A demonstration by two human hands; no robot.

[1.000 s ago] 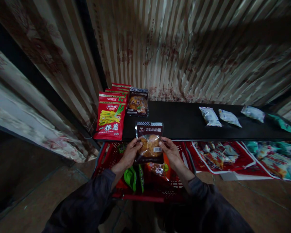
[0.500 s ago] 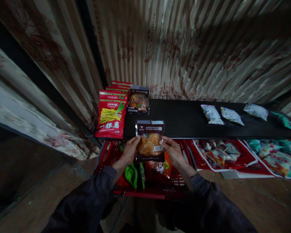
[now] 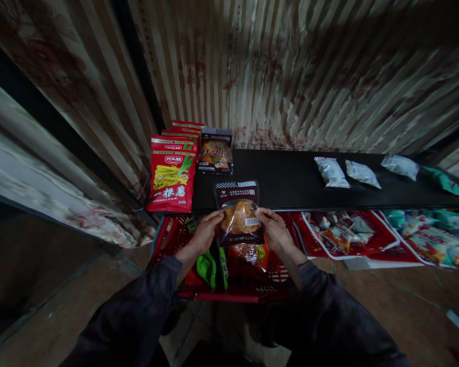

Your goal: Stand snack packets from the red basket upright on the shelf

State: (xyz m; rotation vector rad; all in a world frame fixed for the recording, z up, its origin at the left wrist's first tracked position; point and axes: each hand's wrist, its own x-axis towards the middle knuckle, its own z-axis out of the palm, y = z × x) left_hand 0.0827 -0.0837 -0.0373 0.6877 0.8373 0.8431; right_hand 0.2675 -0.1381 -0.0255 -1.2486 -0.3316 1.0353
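Viewed from my station, a striped, floral-printed curtain point(image 3: 252, 76) fills the back of the dim room, above a brown tiled floor point(image 3: 386, 300). In front of the curtain runs my long black shelf point(image 3: 275, 178), with a dark post point(image 3: 137, 66) rising behind its left end.

Nearest me is the front red basket point(image 3: 229, 294), with slotted sides, directly below my hands. In it I make out an orange package point(image 3: 247, 260), a bright green pack point(image 3: 206, 270) and a narrow green pack point(image 3: 224, 267) beside it. To its right, the middle basket point(image 3: 384, 237) holds small orange-and-white packets point(image 3: 340, 237); the right basket point(image 3: 413, 251) holds similar ones mixed with green.

On the shelf, overlapping red packs point(image 3: 172, 181) stand at the left end, a brown pack point(image 3: 214, 153) just beside them. Three white packets point(image 3: 331, 172) and a green packet point(image 3: 443, 181) lie well apart toward the right.

The held pack point(image 3: 239, 224), brown with a clear window, is above the front basket. My left hand point(image 3: 204, 232) pinches one side edge and my right hand point(image 3: 275, 229) the other, thumbs and fingers closed on the film.
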